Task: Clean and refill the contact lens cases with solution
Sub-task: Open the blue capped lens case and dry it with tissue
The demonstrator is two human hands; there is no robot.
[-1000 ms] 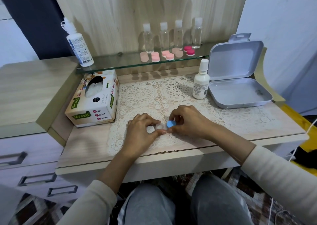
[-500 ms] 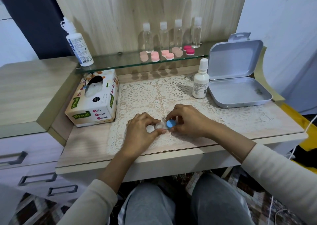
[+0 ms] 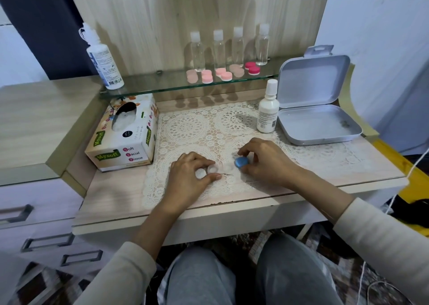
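so the left hand [image 3: 188, 179] grips the translucent plastic case [image 3: 226, 169] on the lace doily [image 3: 192, 128], right hand [image 3: 267, 163] pinching a round glossy blue cap [image 3: 241, 162] just beside it

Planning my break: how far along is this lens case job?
Early. The blue cap looks off the clear case, pinched by the right hand. The left hand holds the case on the lace mat. Remaining: wiping, refilling from the capped white bottle; the pink cases sit on the glass shelf.

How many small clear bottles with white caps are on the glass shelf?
4, in a row on the glass shelf: leftmost bottle, second bottle, third bottle, rightmost bottle. None seems hidden.
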